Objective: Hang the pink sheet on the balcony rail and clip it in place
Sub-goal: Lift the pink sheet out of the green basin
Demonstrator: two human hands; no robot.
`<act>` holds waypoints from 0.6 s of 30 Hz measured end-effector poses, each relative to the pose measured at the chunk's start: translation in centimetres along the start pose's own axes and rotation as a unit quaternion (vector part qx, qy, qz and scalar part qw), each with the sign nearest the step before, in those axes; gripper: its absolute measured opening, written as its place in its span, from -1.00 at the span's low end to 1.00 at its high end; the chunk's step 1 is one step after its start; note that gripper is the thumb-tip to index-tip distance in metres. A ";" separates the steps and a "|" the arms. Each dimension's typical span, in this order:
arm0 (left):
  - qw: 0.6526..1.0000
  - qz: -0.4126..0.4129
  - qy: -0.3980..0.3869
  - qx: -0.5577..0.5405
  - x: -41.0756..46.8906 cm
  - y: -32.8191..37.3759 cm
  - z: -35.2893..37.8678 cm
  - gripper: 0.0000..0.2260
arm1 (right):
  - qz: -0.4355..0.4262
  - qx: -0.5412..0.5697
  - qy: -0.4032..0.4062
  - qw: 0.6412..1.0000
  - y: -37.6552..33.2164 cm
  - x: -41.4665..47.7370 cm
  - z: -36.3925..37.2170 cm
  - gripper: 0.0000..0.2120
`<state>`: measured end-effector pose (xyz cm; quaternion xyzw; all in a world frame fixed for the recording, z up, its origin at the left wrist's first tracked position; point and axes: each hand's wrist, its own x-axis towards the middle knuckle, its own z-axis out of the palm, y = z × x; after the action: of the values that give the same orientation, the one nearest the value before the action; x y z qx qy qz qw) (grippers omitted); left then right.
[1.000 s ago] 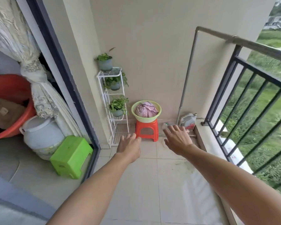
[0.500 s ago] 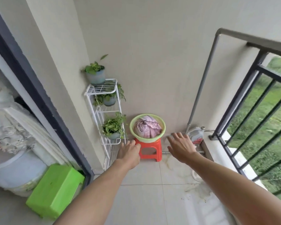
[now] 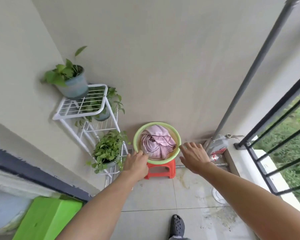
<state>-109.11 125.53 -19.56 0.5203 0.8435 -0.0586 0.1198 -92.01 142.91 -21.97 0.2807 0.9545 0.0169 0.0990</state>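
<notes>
The pink sheet (image 3: pixel 156 142) lies crumpled in a light green basin (image 3: pixel 137 135) that stands on a small orange stool (image 3: pixel 160 170) against the far wall. My left hand (image 3: pixel 136 163) reaches to the basin's near left rim, fingers curled at the edge; whether it grips the rim is unclear. My right hand (image 3: pixel 195 157) hovers with fingers spread just right of the basin and holds nothing. The dark balcony rail (image 3: pixel 274 122) runs along the right side. No clips are visible.
A white wire plant rack (image 3: pixel 87 108) with three potted plants stands left of the basin. A grey pipe (image 3: pixel 260 66) rises by the rail, with a white jug (image 3: pixel 218 144) at its foot. A green stool (image 3: pixel 47 220) sits bottom left; my dark shoe (image 3: pixel 177 226) is on the tiles.
I have moved closer to the basin, which now looks larger. Both hands have come forward to its two sides. The red tub and curtain have left the view.
</notes>
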 end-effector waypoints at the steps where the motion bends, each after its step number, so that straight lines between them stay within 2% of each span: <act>1: 1.000 -0.005 -0.011 -0.002 2.1 0.0 -0.1 -0.66 | -0.001 0.002 -0.013 1.000 1.1 2.0 0.4 -0.58; 7: 0.997 -0.030 -0.040 -0.058 10.5 -1.8 1.7 -0.73 | -0.026 0.004 -0.065 0.998 4.0 12.2 2.9 -0.59; 18: 0.990 -0.026 -0.106 -0.092 24.9 -8.3 7.6 -0.77 | -0.016 0.032 -0.135 0.990 2.1 28.4 9.4 -0.56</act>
<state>-126.19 141.61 -33.63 0.4759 0.8410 -0.0391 0.2545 -112.38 159.78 -36.11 0.2683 0.9367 -0.0537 0.2183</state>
